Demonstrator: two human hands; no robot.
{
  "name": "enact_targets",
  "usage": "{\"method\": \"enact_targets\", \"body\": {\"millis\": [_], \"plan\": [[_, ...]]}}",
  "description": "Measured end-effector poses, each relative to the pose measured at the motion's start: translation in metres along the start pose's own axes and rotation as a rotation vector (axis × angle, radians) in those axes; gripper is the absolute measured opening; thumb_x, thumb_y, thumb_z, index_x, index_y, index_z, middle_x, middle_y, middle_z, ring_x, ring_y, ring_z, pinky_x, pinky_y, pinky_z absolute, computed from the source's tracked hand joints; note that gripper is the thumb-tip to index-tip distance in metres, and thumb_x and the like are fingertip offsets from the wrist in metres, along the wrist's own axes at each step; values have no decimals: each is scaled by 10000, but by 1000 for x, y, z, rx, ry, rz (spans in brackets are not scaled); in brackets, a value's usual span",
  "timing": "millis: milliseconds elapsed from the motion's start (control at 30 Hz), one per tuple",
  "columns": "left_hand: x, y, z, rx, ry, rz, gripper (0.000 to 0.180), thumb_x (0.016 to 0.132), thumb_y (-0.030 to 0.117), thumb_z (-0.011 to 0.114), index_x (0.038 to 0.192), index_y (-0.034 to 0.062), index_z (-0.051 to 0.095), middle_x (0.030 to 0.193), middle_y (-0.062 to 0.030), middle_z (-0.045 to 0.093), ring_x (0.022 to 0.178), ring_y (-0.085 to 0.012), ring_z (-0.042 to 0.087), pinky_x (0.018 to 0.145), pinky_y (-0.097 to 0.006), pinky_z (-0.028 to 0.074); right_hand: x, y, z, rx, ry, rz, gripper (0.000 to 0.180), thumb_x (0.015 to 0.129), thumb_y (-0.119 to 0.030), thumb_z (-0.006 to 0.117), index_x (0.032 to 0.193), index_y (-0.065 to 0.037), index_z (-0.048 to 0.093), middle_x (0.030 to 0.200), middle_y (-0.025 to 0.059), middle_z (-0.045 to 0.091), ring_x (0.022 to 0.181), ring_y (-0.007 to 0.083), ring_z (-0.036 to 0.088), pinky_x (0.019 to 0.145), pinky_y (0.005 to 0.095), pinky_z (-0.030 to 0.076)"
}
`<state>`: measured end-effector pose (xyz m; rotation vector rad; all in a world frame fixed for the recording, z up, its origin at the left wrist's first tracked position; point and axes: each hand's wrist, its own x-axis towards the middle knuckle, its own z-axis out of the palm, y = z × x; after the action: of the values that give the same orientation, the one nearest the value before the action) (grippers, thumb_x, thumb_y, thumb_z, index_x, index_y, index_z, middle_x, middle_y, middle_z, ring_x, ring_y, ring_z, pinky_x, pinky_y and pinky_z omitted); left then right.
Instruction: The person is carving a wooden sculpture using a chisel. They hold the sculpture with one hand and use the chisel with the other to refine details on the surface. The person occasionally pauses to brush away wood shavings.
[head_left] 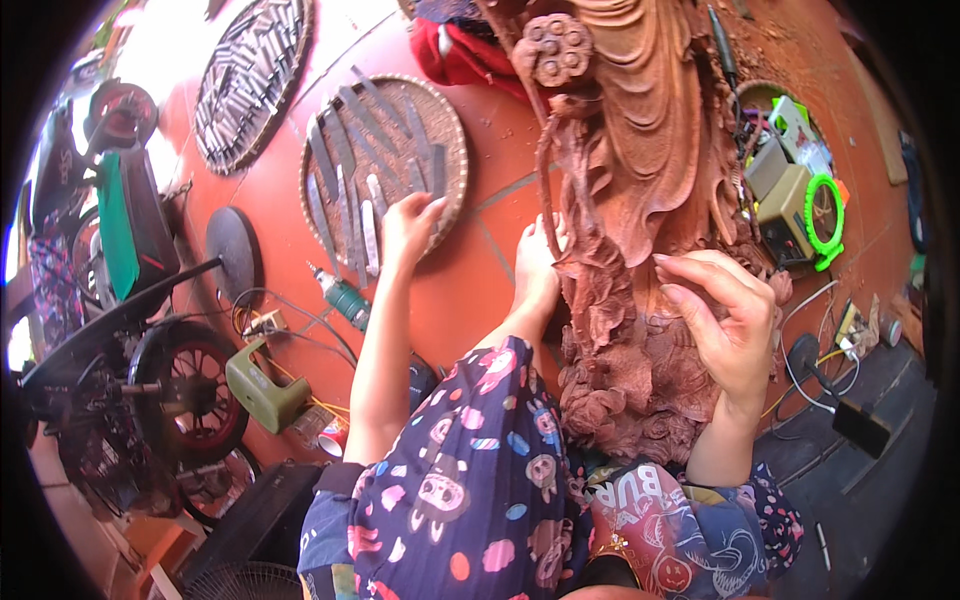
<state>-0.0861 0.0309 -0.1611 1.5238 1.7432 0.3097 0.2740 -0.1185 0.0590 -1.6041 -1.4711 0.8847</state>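
Note:
A reddish-brown wood carving with draped folds and a lotus seed pod lies in front of me, its lower end near my lap. My right hand hovers over its lower part, thumb and forefinger bent towards each other with a gap between the tips and nothing visible in it. Farther left, my left hand reaches over the near right rim of a round woven tray. Its fingers are curled beside a dark flat strip; whether they grip anything is hidden. Several flat grey strips lie in the tray.
A second woven tray holds many chisel-like tools. A green power tool and cables lie left of my legs, near a motorbike wheel. On the right are a boxy device with a green ring and a dark handheld tool.

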Motion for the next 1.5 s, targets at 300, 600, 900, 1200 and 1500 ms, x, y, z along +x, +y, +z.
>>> {"method": "enact_targets", "body": {"millis": [300, 600, 900, 1200, 1500], "plan": [[-21, -36, -24, 229, 464, -57, 316, 919, 361, 715, 916, 45, 729, 750, -149, 716, 739, -338, 703, 744, -439, 538, 0, -2, 2, -11, -7, 8, 224, 816, 60, 720, 1039, 42, 736, 950, 156, 729, 859, 234, 710, 761, 308, 544], [-35, -72, -53, 729, 429, -118, 289, 806, 273, 793, 1005, 67, 760, 922, -162, 757, 875, -360, 732, 787, -462, 565, 3, 6, 3, 9, 15, -28, 202, 823, 36, 734, 1025, 24, 739, 914, 138, 723, 822, 231, 711, 727, 313, 546], [-65, -9, -78, 286, 496, -35, 292, 860, 217, 806, 1010, -27, 755, 826, -117, 751, 743, -156, 691, 720, -318, 548, -2, 5, -6, 62, 189, -141, 221, 804, 14, 784, 1023, 3, 751, 839, 116, 714, 724, 200, 701, 642, 301, 539], [-103, 276, -88, -181, 16, 1101, 189, 714, 100, 833, 860, 19, 746, 761, -80, 678, 652, -202, 592, 619, -304, 459, 74, -51, -6, 565, -189, -218, 644, 778, -231, 874, 1330, -8, 627, 946, 59, 651, 710, 114, 594, 621, 269, 497], [-59, 189, -44, -426, 228, 884, 987, 690, 627, 838, 1368, -14, 516, 1346, -180, 522, 1174, -266, 540, 925, -378, 446, 55, -37, -29, 233, 92, -183, 294, 982, -112, 533, 1107, 85, 713, 992, 177, 640, 800, 185, 698, 729, 277, 585]]}}
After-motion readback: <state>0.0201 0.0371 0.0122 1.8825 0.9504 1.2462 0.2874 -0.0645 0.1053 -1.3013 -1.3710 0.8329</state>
